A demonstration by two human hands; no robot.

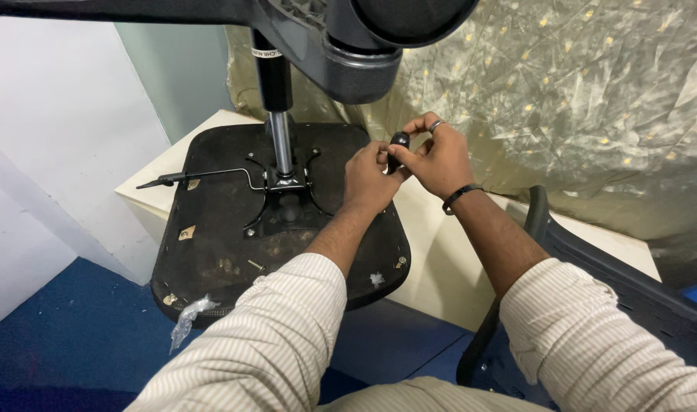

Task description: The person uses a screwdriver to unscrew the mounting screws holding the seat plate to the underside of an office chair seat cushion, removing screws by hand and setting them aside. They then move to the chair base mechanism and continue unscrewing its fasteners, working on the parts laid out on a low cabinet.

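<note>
Both hands meet over the right rim of an upside-down office chair seat (211,221) lying on a cream platform (440,259). My right hand (436,156), with a ring and a dark wristband, pinches a small black knob-like part (399,143). My left hand (370,179) touches the same part from the left with its fingertips. A metal gas cylinder (280,137) rises from the seat's mounting plate (283,202) up to the black chair base (341,46) overhead. A thin lever rod (203,175) sticks out leftward from the plate.
A black plastic chair back (593,267) leans at my right. Crinkled gold-flecked plastic sheeting (577,107) covers the wall behind. A scrap of clear plastic (187,317) hangs off the seat's front edge. Blue carpet (66,336) lies below, with a white wall at left.
</note>
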